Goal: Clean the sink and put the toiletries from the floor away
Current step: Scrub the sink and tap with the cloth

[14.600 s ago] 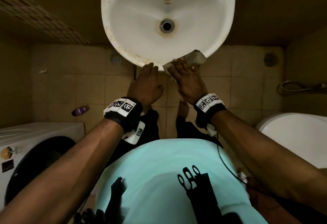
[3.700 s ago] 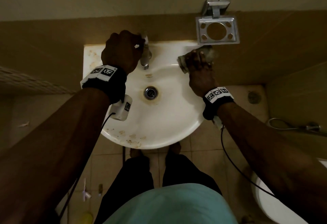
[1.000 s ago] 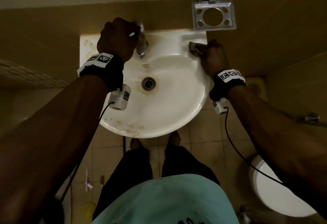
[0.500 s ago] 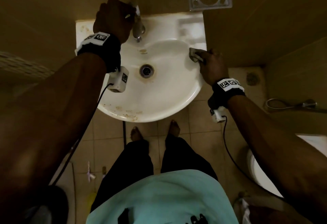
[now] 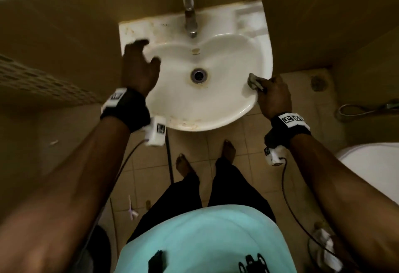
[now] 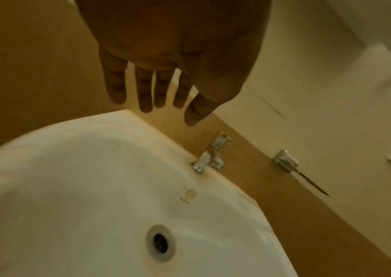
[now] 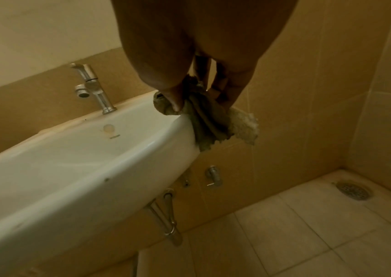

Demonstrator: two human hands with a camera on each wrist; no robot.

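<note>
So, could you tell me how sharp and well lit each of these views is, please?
Head view: dim, yellowish; the left hand and forearm smear with motion blur, the sink reads fairly clear. Left wrist view: soft throughout, the sink rim streaked, fingers dark against the wall. Right wrist view: sharpest; cloth and tap crisp, right hand shadowed.

White sink, brown stains on rim; grey-green cloth; beige floor tiles; chrome tap
</note>
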